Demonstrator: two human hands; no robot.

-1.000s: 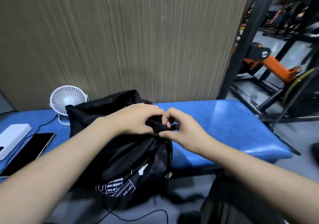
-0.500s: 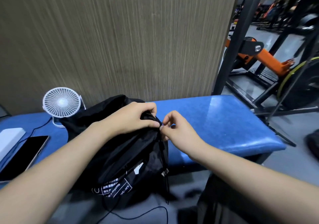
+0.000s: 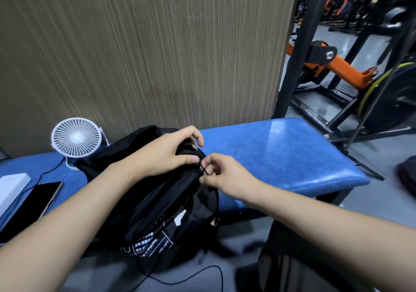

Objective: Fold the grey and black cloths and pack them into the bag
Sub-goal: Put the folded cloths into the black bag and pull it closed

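A black drawstring bag (image 3: 153,204) with a white printed label lies over the front edge of the blue padded bench (image 3: 270,154). My left hand (image 3: 166,154) grips the gathered black fabric at the bag's mouth. Just to its right, my right hand (image 3: 225,174) pinches the thin black drawstring (image 3: 204,170), which runs taut from the mouth to my fingers. The grey and black cloths are not visible; whatever is in the bag is hidden.
A small white fan (image 3: 75,137) stands at the back left of the bench, beside a dark phone (image 3: 29,208) and a white box (image 3: 11,186). A wood-grain wall is behind. Black and orange gym equipment (image 3: 337,66) fills the right. A black cable (image 3: 191,276) trails below.
My right hand has drawn slightly away from the bag's mouth, and a short length of drawstring now shows between the hands. The left hand keeps its hold on the mouth.
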